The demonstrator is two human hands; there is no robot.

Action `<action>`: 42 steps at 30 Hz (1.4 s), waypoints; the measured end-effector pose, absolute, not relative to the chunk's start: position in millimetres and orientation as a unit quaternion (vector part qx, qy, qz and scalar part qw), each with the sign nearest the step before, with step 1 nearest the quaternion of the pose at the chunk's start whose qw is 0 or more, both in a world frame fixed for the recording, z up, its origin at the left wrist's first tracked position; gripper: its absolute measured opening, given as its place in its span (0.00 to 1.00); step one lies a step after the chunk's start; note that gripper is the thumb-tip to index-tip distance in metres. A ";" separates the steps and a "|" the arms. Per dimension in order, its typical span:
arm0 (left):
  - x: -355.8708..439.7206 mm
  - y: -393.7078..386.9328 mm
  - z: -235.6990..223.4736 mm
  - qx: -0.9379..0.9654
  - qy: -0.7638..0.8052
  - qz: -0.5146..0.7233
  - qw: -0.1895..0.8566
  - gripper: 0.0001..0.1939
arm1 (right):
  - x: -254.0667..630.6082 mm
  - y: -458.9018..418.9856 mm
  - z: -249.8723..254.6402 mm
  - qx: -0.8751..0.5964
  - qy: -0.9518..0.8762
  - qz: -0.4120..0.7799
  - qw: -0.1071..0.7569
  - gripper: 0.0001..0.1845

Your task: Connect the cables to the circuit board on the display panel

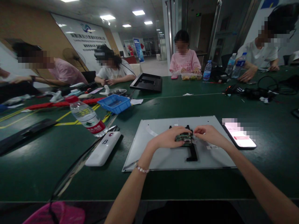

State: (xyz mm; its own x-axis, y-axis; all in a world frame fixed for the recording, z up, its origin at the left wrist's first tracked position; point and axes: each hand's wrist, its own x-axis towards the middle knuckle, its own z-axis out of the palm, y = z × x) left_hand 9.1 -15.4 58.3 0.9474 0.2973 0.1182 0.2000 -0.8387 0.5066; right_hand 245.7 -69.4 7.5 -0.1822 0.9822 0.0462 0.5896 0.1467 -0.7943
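A green circuit board (186,139) lies over a black bracket (192,153) on the back of a grey flat panel (161,160). My left hand (171,137) grips the board from the left, thumb at its near edge and fingers over its far edge. Close to the board's right edge is my right hand (207,134), its thumb and fingertips pinched together. What sits between those fingertips is too small to make out. A pale strip (151,131) lies on the panel left of my left hand, and a small label (212,147) is below my right hand.
A lit phone (240,137) lies right of the panel. To the left are a white power bank (103,148), a tilted water bottle (87,116) and a blue basket (115,104). A black monitor housing (147,82) stands farther back. Several people sit around the green table (268,174).
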 end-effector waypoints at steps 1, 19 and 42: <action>3.4 -11.1 62.0 0.951 0.155 0.115 0.243 0.25 | 245.5 -69.9 9.7 -0.572 -0.691 0.318 0.308 0.10; -95.6 56.4 40.8 0.772 0.625 0.009 0.119 0.15 | 237.5 -77.9 22.9 -0.593 -0.680 0.283 0.326 0.09; -74.4 28.5 76.1 0.842 0.485 0.049 0.233 0.15 | 225.7 -80.7 18.9 -0.565 -0.701 0.235 0.365 0.09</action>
State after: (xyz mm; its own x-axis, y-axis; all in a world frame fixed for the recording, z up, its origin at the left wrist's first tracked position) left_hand -74.4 28.5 76.1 0.5252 0.8388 -0.1437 0.7935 -0.4216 0.4389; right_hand 225.7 -80.7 18.9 -0.0937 0.9647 0.2461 0.6211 0.2498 -0.7428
